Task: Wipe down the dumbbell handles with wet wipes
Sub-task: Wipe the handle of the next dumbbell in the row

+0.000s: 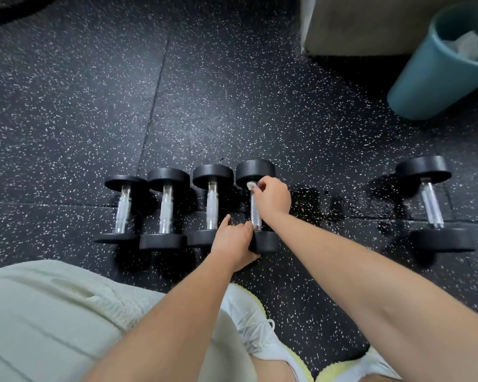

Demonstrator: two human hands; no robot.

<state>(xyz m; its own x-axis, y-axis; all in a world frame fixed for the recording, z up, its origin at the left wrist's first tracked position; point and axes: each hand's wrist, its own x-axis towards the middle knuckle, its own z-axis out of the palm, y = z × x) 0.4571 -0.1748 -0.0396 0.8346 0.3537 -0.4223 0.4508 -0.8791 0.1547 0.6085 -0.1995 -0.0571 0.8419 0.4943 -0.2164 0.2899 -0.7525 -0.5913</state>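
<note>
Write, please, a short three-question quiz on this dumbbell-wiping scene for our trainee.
1. True or false: the right hand pinches a crumpled white wet wipe against the far end of a knurled chrome handle.
2. How many black round-headed dumbbells lie on the speckled black rubber floor? A three, B five, C seven.
3. Fill in: the left hand grips the near black head of the ___ dumbbell from the left.
Key: 1 true; 2 B; 3 fourth.
</note>
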